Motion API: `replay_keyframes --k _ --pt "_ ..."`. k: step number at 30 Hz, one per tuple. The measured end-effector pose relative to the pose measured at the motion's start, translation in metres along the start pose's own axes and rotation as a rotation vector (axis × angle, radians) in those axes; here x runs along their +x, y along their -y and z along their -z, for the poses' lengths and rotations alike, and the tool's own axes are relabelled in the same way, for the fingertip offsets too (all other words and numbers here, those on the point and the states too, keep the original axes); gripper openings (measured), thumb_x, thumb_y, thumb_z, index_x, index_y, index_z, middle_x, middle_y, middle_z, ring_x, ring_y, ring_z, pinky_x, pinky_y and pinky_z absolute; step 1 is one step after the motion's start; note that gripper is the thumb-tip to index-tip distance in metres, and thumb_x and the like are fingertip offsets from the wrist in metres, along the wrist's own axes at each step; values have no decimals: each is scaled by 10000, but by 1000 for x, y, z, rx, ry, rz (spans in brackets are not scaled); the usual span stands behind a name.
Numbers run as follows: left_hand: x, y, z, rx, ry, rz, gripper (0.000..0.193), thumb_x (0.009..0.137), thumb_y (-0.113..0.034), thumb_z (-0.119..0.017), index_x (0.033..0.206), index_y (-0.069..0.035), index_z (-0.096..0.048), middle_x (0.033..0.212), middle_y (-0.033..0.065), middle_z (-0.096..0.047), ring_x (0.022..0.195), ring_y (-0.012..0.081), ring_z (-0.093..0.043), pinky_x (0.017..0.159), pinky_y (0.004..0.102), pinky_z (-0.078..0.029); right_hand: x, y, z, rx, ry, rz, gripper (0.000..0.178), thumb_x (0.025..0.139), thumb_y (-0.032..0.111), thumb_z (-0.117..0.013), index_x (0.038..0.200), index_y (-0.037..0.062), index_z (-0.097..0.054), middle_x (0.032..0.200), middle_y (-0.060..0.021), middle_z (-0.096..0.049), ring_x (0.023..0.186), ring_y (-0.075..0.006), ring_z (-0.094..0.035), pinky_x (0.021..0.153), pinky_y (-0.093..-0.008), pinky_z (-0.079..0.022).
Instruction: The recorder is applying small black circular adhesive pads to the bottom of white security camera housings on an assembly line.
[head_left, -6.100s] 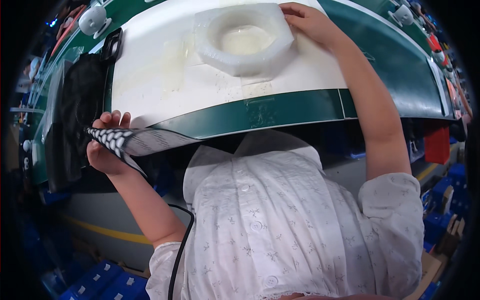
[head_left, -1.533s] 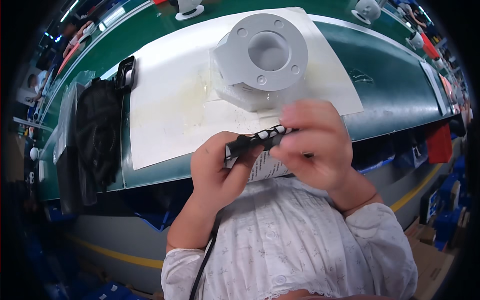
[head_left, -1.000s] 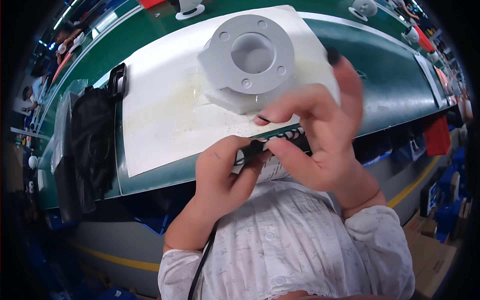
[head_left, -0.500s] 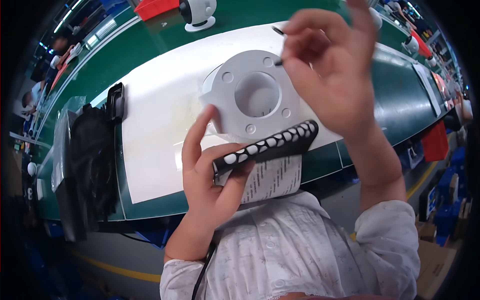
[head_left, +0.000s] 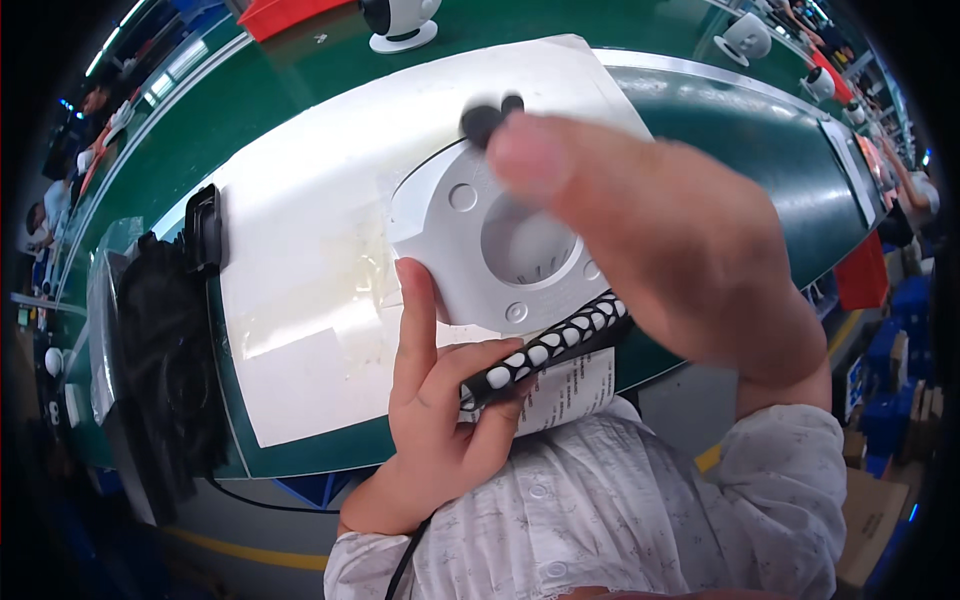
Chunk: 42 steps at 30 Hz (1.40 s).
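Left hand (head_left: 440,420) grips the spotted sheet (head_left: 545,352) at its 2 o'clock: presumably light, flexible, best edge-held. Right hand (head_left: 690,240), closure indeterminable, carries dark pads (head_left: 482,127), likely soft, tacky, at the stiff-looking white base's (head_left: 437,240) 11 o'clock.

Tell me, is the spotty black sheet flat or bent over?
Bent over: the spotty black sheet in the left hand shows spots on top, pale back below.

Head-worn fisheye view, facing down, close above green bench (head_left: 800,165)
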<state>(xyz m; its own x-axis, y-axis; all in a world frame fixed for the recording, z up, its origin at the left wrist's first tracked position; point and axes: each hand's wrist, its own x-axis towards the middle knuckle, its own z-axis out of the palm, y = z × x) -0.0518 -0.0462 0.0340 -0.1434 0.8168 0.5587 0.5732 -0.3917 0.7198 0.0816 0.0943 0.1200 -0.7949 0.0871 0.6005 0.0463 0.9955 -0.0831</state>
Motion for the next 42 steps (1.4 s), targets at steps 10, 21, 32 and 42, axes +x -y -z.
replay_keyframes --k 10,21,32,42 --pt "-5 0 -2 -198 -6 148 273 624 81 -583 889 20 -577 1331 325 -154 1160 366 -392 798 287 -443 10 3 -14 193 -73 -19 608 678 -91 -581 1227 34 -354 951 -92 -579 804 -187 -586 728 -298 -452" --pt "-2 -1 -2 -143 -16 136 250 632 43 -594 879 8 -576 1317 334 -178 1163 414 -358 856 315 -403 15 -1 -30 358 -131 -63 580 675 -73 -587 1209 15 -378 909 -94 -582 803 -181 -574 853 -343 -384" --pt "-3 2 -3 -124 -31 106 242 635 34 -603 874 12 -571 1319 323 -191 1133 399 -404 813 309 -437 27 32 -6 144 3 -139 512 692 -20 -598 1173 18 -426 984 -100 -572 919 -206 -551 970 -391 -249" --pt "-6 5 -3 -142 -21 128 266 604 79 -563 865 31 -565 1321 314 -199 1074 377 -477 777 307 -459 -11 17 -24 -90 -29 -160 340 693 53 -620 1020 69 -527 1108 -129 -518 1124 -329 -409 996 -443 -187"
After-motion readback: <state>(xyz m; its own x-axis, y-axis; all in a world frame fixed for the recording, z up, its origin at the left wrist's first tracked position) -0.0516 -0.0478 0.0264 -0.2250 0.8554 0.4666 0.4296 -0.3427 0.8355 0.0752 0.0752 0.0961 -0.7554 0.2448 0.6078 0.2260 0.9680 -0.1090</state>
